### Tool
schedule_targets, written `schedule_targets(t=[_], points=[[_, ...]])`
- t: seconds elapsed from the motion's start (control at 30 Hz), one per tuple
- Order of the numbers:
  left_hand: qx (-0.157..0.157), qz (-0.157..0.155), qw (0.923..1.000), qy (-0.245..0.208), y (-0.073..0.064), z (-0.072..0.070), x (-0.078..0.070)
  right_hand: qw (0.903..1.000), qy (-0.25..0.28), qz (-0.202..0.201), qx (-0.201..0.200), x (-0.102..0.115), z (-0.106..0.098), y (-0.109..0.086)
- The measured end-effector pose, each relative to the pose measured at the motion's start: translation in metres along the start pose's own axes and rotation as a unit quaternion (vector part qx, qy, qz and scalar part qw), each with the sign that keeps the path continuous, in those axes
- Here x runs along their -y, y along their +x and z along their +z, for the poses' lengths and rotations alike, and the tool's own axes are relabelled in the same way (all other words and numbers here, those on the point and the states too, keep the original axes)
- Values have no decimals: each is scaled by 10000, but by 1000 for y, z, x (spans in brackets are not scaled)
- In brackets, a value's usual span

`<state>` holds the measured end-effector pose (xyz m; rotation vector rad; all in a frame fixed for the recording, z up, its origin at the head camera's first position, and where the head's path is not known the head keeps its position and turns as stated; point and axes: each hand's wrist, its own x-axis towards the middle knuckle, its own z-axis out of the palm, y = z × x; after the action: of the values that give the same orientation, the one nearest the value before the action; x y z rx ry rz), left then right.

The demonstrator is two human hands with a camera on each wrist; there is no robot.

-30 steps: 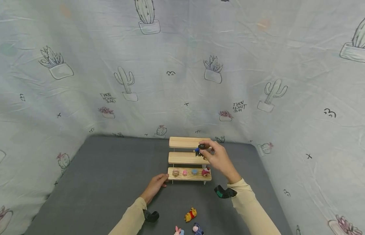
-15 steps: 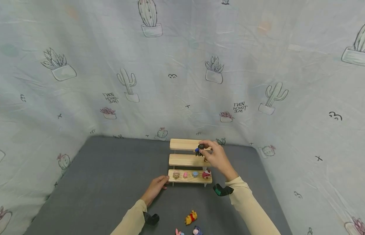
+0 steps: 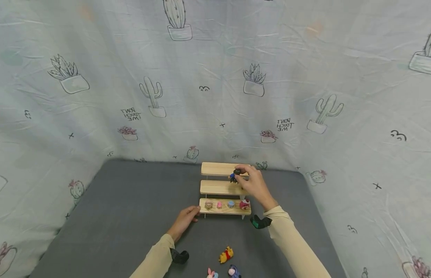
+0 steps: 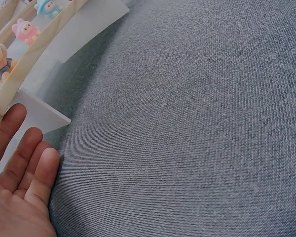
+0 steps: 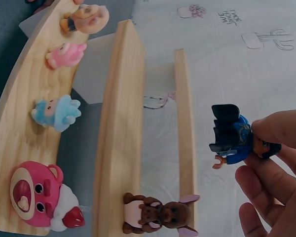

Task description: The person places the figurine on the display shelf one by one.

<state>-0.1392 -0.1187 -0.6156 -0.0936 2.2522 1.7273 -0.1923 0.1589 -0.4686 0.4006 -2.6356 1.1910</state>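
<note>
My right hand (image 3: 253, 183) pinches a blue-and-black toy figurine (image 5: 232, 136) by its head, between thumb and fingers. It is held in the air over the right side of the three-tier wooden display stand (image 3: 220, 187). At the left end of the stand's bottom shelf is my left hand (image 3: 184, 220), thumb at the top of the board and a finger below its edge; its other fingers are spread loosely. The bottom shelf carries a capped figure (image 5: 86, 19), a pink figure (image 5: 66, 54), a light-blue figure (image 5: 56, 113) and a pink bear (image 5: 37, 192). A brown eared figure (image 5: 158, 215) sits on the middle shelf.
Several figures lie on the grey table (image 3: 132, 216) in front of the stand: a yellow bear in red (image 3: 226, 255), a purple-blue donkey (image 3: 234, 271) and a pink-eared figure (image 3: 212, 273). A cactus-print curtain (image 3: 215, 96) hangs behind and along the sides.
The head view shifts slightly up and down. Both hands stay almost where they were, the right still holding the figurine and the left still at the bottom shelf's end.
</note>
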Motion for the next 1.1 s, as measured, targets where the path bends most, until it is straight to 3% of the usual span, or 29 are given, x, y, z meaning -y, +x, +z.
schedule_targets(t=[0.13, 0.3, 0.53, 1.1], points=[[-33, 8, 10000, -34, -1, 0, -1, 9998, -78, -172, -94, -4, 4, 2], [-35, 33, 10000, -11, -2, 0, -2, 9973, -559, -433, -210, -7, 8, 3], [-36, 96, 9999, -55, -1, 1, -3, 9936, -1032, -457, -44, -12, 15, 1], [-32, 90, 10000, 17, -1, 0, 1, 9875, -1489, -498, -172, -18, 29, -4]])
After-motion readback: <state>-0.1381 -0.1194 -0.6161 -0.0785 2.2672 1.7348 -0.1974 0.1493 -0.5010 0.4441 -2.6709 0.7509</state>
